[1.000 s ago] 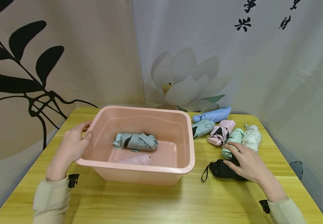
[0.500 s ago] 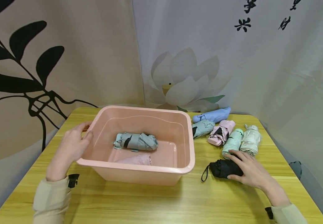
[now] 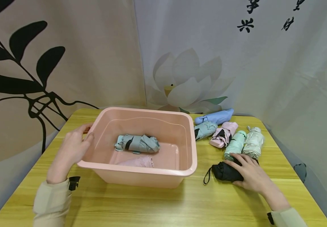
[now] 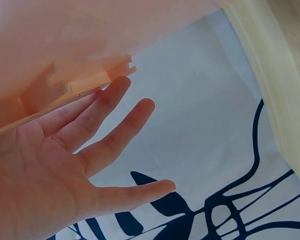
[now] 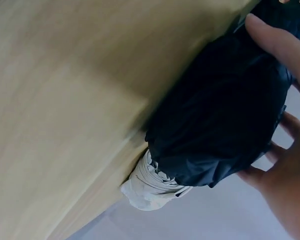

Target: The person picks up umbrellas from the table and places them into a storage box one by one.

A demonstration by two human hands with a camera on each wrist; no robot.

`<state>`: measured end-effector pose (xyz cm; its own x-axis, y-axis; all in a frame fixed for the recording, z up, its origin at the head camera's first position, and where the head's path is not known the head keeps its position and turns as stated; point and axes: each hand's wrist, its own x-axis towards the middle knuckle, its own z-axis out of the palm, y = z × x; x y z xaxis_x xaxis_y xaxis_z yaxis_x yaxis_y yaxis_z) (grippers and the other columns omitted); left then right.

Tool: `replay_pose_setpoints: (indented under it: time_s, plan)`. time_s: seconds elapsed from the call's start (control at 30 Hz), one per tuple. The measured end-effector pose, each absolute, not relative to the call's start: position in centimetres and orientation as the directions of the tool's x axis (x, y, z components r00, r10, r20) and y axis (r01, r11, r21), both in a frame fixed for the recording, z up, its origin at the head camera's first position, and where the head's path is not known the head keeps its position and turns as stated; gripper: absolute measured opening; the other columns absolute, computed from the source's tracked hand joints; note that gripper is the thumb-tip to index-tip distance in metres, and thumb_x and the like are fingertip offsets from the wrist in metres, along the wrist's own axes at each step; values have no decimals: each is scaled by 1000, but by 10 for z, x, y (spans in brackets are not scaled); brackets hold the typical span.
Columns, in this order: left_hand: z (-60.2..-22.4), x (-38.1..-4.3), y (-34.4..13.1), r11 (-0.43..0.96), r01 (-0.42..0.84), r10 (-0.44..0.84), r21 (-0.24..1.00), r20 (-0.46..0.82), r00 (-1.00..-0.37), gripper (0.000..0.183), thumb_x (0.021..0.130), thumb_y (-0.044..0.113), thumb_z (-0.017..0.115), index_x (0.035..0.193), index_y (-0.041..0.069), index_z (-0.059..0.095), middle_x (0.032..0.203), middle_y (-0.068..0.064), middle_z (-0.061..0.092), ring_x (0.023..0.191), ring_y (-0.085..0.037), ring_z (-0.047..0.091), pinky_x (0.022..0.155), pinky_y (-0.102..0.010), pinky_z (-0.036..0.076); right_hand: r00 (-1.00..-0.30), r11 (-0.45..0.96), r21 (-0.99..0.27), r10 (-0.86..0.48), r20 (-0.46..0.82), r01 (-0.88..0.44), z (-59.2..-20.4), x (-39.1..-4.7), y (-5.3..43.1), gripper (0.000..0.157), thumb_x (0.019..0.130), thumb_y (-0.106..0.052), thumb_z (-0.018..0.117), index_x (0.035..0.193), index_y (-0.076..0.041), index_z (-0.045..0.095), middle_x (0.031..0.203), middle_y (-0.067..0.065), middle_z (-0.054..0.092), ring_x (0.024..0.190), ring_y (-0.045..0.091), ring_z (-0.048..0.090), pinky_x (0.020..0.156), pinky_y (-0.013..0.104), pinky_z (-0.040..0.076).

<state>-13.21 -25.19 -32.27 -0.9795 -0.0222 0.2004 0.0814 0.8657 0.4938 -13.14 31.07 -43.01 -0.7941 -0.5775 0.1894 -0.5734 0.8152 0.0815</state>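
Note:
My left hand (image 3: 71, 146) rests at the left rim of a pink plastic basin (image 3: 140, 181). In the left wrist view its fingers are straight and spread beneath the rim. My right hand (image 3: 251, 176) spans a folded black umbrella (image 3: 226, 171) on the table, thumb on the near side and fingers over the far side; its wrist loop lies to the left. In the right wrist view, thumb and fingers lie on opposite sides of the black cloth. Inside the basin are a grey-green folded umbrella (image 3: 140, 143) and a pink one (image 3: 138, 161), partly hidden by the front wall.
Behind the right hand lie more folded umbrellas: blue (image 3: 217, 117), grey-green (image 3: 206, 129), pink (image 3: 224, 135), mint (image 3: 236, 143) and white (image 3: 254, 142). All are on a wooden table (image 3: 140, 208). A printed curtain (image 3: 186, 37) hangs behind it.
My right hand has come down and slightly toward me, from over the mint and black umbrellas onto the black one, closing round it. The left hand and basin have stayed put.

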Motion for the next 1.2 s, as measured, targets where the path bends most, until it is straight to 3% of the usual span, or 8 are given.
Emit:
replay_pose_setpoints:
  time_s: [0.37,0.7,1.2]
  plan:
    - [-323,-132,-252,865,82,-27,494,210,-977,47,96,25,37,132,-5,42,122,-32,51,106,-48,50,81,-57,44,-749,791,122,-609,261,-600,-434,-131,312,84,54,-36,84,130,-23,51,119,4,59,106,32,49,75,52,44]
    - [-323,-133,-252,861,83,-21,501,199,-980,47,96,25,36,132,-4,41,123,-32,51,106,-48,50,81,-58,44,-725,774,161,-631,276,-613,-433,-131,310,87,55,-36,84,133,-31,46,117,1,59,102,32,51,69,51,46]
    - [-322,-132,-252,853,75,-22,516,179,-984,48,96,27,36,133,-3,41,124,-31,50,107,-47,50,81,-58,44,-702,774,188,-630,332,-605,-421,-134,304,84,58,-33,82,133,-30,46,120,4,58,97,30,51,67,48,46]
